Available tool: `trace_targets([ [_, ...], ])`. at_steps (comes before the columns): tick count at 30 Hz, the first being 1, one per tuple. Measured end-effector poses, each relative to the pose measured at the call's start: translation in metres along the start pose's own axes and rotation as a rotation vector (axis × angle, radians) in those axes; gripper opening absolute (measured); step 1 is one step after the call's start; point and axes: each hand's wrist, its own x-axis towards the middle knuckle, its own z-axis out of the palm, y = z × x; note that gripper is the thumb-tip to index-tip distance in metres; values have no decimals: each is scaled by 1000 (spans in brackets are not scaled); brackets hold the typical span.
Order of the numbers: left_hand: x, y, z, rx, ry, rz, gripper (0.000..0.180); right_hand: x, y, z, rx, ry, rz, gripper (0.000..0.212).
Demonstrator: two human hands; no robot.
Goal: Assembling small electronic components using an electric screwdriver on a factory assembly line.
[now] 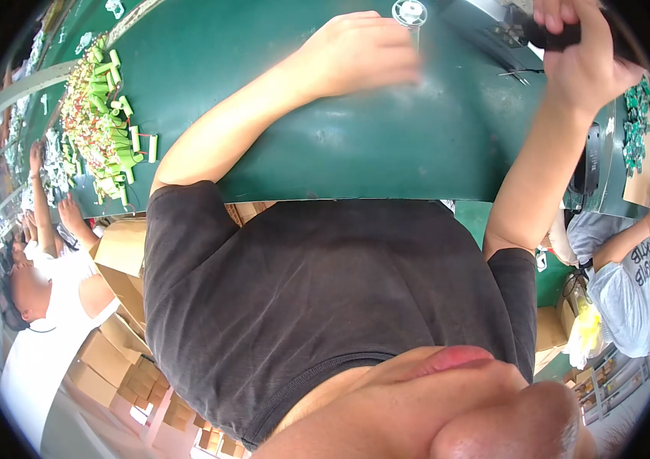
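- The small clear plastic spool (410,12) with a round white-rimmed top stands on the dark green work table (386,145) near the upper edge of the view, just beside the fingertips of the left hand (359,53).
- Far to the left, a heap of light green cylindrical cells (103,115) with thin wires lies on the same table.
- Below that heap, another person in a white top (42,336) sits near stacked brown cardboard boxes (122,260).
- The left hand rests knuckles-up on the table with its fingers curled loosely; they are blurred, and whether they pinch the spool cannot be told.
- The black short-sleeved shirt (325,306) of the wearer fills the middle of the view.
- The right hand (581,61) is raised at the upper right, clenched around a dark, short handle-like object (550,37).
- Further right, green circuit boards (635,122) lie on a brown sheet.
- A person in a grey shirt (631,283) sits at the right edge.
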Motion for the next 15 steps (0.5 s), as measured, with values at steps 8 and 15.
trace_targets([
  [8, 13, 2, -28, 54, 76, -11, 32, -28, 18, 10, 190, -200, 35, 52],
  [15, 5, 1, -13, -164, 18, -69, 30, -49, 36, 22, 299, -159, 41, 56],
])
